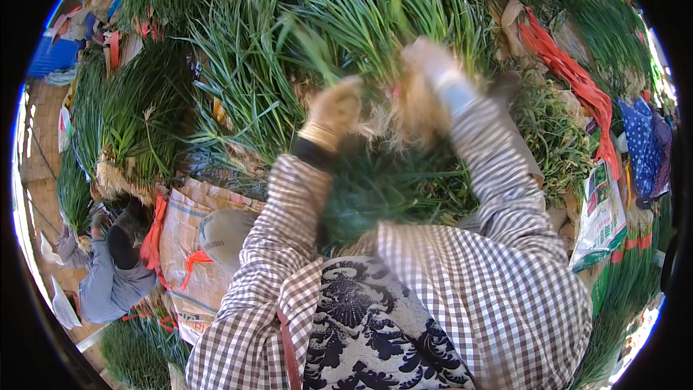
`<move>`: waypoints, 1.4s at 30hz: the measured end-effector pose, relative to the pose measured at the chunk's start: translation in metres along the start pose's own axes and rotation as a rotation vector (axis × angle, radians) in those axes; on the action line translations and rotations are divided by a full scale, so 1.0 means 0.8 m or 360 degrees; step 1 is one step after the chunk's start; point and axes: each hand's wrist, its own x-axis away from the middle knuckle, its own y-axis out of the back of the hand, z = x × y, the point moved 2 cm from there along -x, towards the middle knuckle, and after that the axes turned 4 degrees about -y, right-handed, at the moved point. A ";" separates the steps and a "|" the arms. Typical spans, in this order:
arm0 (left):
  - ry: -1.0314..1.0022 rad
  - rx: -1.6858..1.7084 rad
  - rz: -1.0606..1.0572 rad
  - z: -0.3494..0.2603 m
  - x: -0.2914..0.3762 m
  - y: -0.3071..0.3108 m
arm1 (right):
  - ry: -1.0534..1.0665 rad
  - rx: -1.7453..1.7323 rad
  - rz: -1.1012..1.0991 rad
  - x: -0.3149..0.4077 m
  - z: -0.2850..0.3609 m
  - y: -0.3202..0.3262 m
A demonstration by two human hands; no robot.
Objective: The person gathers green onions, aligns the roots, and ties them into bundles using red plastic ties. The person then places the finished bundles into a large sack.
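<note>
Both hands are motion-blurred in front of a heap of green onions (373, 16) with long leaves. My left hand (335, 105) is curled, and a blurred strand of green leaves (316, 51) rises from it. Higher and to the right, my right hand (430, 62) grips a small bunch of green onions (419, 103), whose blurred tan root end hangs beneath it. Pale stringy roots (384, 122) show between the hands. Below them, loose green leaves (395, 189) lie before my lap. Blur hides the exact finger positions.
A pile of leafy trimmings (557, 141) and red plastic strips (574, 81) lie at right. Woven sacks (189, 227) with red ties lie at left, near rooted bundles (116, 173). Another person (111, 287) sits bent at far left. A printed bag (598, 216) stands at right.
</note>
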 end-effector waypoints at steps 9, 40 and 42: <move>-0.0034 0.0081 0.0175 0.087 0.029 -0.001 | 0.0204 0.0820 -0.0436 -0.024 -0.071 -0.110; 0.0148 0.0331 0.0237 0.170 0.127 0.019 | -0.0367 -0.2837 0.0724 0.124 -0.037 -0.191; 0.0120 0.0321 0.0184 0.171 0.134 0.021 | -0.0162 -0.3020 0.0832 0.128 -0.030 -0.206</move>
